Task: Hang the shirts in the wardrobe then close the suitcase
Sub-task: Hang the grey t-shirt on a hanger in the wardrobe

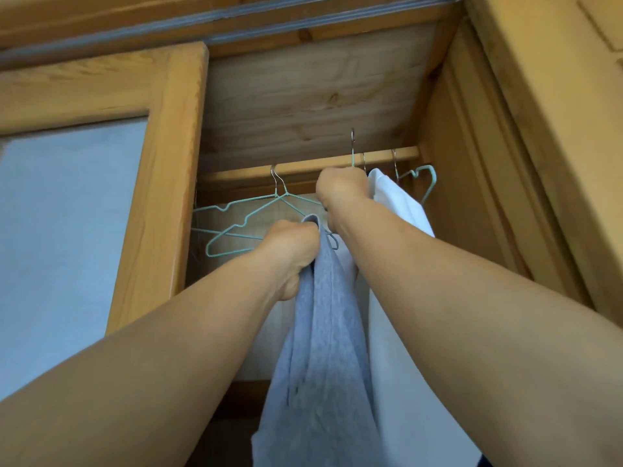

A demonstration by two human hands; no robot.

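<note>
Bedroom: wooden wardrobe [161, 183], hangers [242, 224]

A pale wooden hanging rail [303, 165] is fixed across the top of the pine wardrobe [161, 163]. Two bare mint-green wire hangers [249, 217] are hooked on it at the left. A white shirt [397, 203] and another mint-green wire hanger [426, 183] are hung from it at the right end.

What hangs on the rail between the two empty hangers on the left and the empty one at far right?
In the head view, a white shirt.
</note>
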